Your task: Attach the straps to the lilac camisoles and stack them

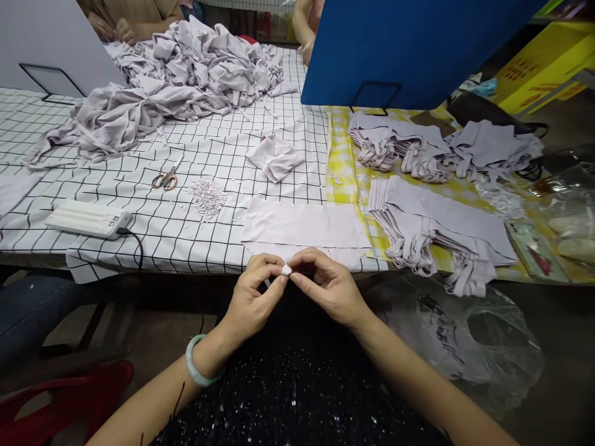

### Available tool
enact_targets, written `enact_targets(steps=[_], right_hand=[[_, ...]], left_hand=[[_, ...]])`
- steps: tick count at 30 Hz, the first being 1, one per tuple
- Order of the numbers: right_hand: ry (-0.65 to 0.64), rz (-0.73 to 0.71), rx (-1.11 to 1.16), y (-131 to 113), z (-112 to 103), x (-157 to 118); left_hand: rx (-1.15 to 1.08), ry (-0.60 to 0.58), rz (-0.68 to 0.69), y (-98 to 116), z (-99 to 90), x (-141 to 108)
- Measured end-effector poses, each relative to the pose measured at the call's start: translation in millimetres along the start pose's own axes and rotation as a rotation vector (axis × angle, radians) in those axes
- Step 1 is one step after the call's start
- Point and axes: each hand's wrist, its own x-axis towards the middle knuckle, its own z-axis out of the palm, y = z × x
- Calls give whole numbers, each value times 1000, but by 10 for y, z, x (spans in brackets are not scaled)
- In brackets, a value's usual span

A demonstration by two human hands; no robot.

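Thumbs and fingertips of my left hand (260, 288) and my right hand (328, 285) meet at the table's front edge. Both pinch a small bunched end of pale lilac fabric (286, 270) between them. Just beyond my fingers a flat pale lilac fabric piece (307, 226) lies spread on the table; whether the pinched end belongs to it is hard to see. A crumpled fabric piece (275, 158) rests farther back. Left of the flat piece is a small heap of fabric snippets (207, 197), with scissors (166, 176) behind it.
A big fabric pile (199, 68) covers the back left. Stacked fabric pieces (441, 217) and a phone (534, 251) lie at the right. A white power bank (88, 218) with a cable sits front left. A blue board (400, 49) stands behind; co-workers' hands (125, 31) show beyond.
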Motion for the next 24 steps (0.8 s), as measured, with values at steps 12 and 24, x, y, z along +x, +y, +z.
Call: enact_targets(steps=[12, 24], right_hand=[[-31, 57, 16, -6, -73, 56], [23, -175, -419, -63, -40, 44]], left_hand=[[236, -8, 165, -13, -8, 0], [180, 70, 42, 72, 33, 62]])
